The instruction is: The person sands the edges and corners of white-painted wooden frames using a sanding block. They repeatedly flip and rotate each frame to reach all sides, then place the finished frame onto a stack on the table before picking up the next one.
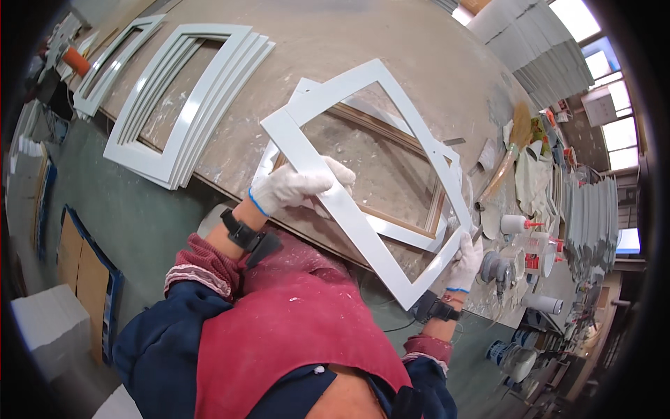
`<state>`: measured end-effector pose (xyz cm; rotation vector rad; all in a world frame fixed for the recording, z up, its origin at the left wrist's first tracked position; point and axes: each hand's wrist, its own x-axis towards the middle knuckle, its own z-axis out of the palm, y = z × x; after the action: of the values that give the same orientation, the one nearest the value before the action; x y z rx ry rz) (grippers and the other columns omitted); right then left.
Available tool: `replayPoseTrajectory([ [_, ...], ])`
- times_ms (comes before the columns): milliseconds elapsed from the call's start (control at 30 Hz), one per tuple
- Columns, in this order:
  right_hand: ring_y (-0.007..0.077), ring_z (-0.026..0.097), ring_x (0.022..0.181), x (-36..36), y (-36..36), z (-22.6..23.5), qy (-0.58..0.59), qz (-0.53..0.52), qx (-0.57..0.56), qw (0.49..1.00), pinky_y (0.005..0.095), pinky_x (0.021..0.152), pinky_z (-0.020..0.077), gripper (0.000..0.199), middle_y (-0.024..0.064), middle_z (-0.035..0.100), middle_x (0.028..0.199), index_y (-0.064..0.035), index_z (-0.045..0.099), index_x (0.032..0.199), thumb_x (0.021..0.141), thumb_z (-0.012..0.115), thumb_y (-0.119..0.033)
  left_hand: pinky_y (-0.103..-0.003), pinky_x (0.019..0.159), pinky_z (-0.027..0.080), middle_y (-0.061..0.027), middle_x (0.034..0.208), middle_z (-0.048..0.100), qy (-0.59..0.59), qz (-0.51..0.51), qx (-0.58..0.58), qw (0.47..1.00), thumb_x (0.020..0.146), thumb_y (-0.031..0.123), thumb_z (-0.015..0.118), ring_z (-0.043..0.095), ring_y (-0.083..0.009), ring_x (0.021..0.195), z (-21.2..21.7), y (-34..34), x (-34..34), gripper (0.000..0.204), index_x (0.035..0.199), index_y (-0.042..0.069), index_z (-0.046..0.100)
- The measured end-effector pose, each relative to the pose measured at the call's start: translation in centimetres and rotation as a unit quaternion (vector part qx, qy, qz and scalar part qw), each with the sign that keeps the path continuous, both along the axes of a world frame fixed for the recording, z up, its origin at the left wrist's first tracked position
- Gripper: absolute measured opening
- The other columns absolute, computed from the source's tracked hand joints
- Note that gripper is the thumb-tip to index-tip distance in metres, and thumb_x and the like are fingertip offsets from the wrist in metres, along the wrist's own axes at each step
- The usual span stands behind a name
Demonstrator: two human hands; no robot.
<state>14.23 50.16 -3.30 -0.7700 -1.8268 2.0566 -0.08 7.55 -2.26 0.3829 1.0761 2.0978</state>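
My left hand [296, 187], in a white glove with a blue cuff, is closed round the left bar of a glossy white rectangular frame [368, 246]. My right hand [466, 262], gloved alike, grips the same frame near its lower right corner. The frame is held tilted above the worktable [307, 38]. Beneath it lies another white frame [399, 231], with brown wood-coloured edging [377, 121] along its inside. The raised frame hides part of the lower one. Some fingers of both hands are behind the bars.
Several white frames [183, 126] lie stacked to the left, beyond them one more frame [88, 98]. On the right are a straw brush [520, 127], a white bottle with a red tip [513, 224] and a grey power tool [495, 267]. Grey panels [534, 45] are piled at the far right.
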Motion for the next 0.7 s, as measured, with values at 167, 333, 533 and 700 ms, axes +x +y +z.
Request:
replayPoseTrajectory([
  [167,0.0118,0.061,0.082,-5.3,0.9,3.6,-0.11,0.096,0.218,0.965,0.0269,0.073,0.0498,0.035,0.0056,0.066,0.102,0.0022,0.057,0.127,0.096,0.058,-0.016,-0.033,0.092,0.052,-0.0118,0.119,0.066,0.092,0.044,-0.044,0.994,0.09,0.012,0.069,0.062,-0.0176,0.108,0.6,0.0,5.2,0.04,0.126,-0.001,0.06],
  [333,0.0236,0.064,0.099,-10.2,-2.6,9.4,-0.018,0.033,0.677,0.735,0.033,0.088,0.0479,0.042,0.019,0.067,0.11,0.0032,0.056,0.13,0.101,0.051,-0.028,-0.033,0.099,0.048,-0.0117,0.122,0.064,0.198,0.095,-0.011,0.976,0.09,0.013,0.07,0.06,-0.0181,0.114,0.9,2.1,6.1,0.043,0.129,-0.002,0.057],
  [533,0.0284,0.069,0.081,-12.1,-19.6,20.8,0.064,0.266,0.56,0.782,0.0356,0.072,0.0537,0.03,0.0171,0.07,0.096,-0.0011,0.063,0.118,0.096,0.056,-0.019,-0.032,0.095,0.049,-0.0116,0.119,0.064,0.175,0.153,-0.025,0.972,0.091,0.014,0.069,0.06,-0.0175,0.111,2.7,3.4,7.6,0.048,0.132,-0.005,0.052],
  [700,0.0288,0.065,0.067,-11.9,-27.5,24.0,0.191,0.531,0.633,0.531,0.0355,0.059,0.0494,0.03,0.0119,0.066,0.079,-0.0019,0.066,0.106,0.082,0.07,-0.02,-0.033,0.092,0.051,-0.0079,0.111,0.064,0.207,0.198,0.02,0.958,0.088,0.019,0.073,0.061,-0.019,0.106,3.3,4.2,7.6,0.04,0.122,0.003,0.059],
])
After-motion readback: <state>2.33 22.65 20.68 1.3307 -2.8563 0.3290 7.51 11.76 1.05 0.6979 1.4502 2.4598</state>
